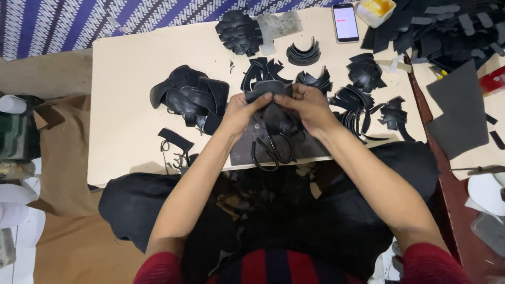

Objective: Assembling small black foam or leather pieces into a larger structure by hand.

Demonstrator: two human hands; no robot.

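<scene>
Open room along the left part of the counter (pixel 121 79), bare from far edge to near edge. Blocked just right of that by a heap of black straps (pixel 189 97), with a loose strip (pixel 175 139) nearer the front. Crowded across the middle and right with black cut pieces (pixel 363 73), close together, narrow gaps only. Scissors (pixel 273 150) lying on a grey mat (pixel 247 147) at the near edge. Phone (pixel 345 22) and small tub (pixel 375 10) at the far edge.

Scissors (pixel 273 150) on counter (pixel 126 79) just below your 2 hands; strap pile (pixel 189 97) to your left, phone (pixel 345 22) far edge right, cut pieces (pixel 363 79) right.
</scene>
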